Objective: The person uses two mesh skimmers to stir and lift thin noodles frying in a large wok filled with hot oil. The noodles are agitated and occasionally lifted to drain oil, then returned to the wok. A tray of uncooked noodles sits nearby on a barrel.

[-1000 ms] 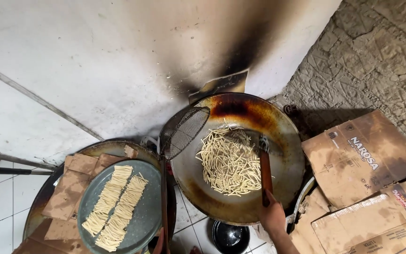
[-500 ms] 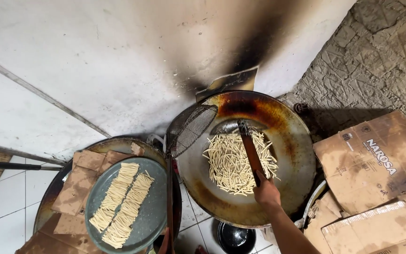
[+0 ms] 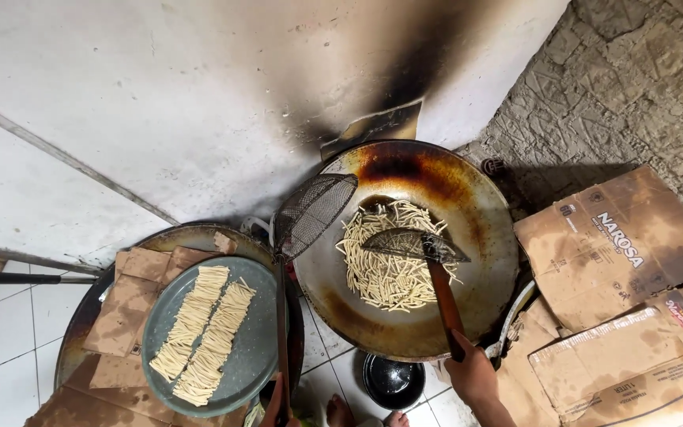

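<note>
Wok (image 3: pixel 476 237) first — a wide, scorched metal pan sitting just ahead of the right hand (image 3: pixel 472 375), its rim browned and blackened toward the far side. Inside lies a loose heap of pale dough sticks (image 3: pixel 385 269) in oil. The right hand is closed around the reddish wooden handle of a mesh skimmer (image 3: pixel 413 243), whose flat head rests over the sticks near the wok's middle. The left hand (image 3: pixel 276 405), only partly in view at the bottom edge, grips the long handle of a second wire strainer (image 3: pixel 314 213); its basket leans on the wok's left rim, empty as far as can be seen. The two hands are well apart.

Left of the left hand sits a round grey tray (image 3: pixel 258 348) holding two neat rows of raw dough strips (image 3: pixel 203 332). It rests on cardboard scraps (image 3: pixel 124 308) over a larger dark round pan. Right of the right hand lie flattened, stained cardboard boxes (image 3: pixel 618 245). Between the hands, low down, stands a small black pot (image 3: pixel 393 381).
</note>
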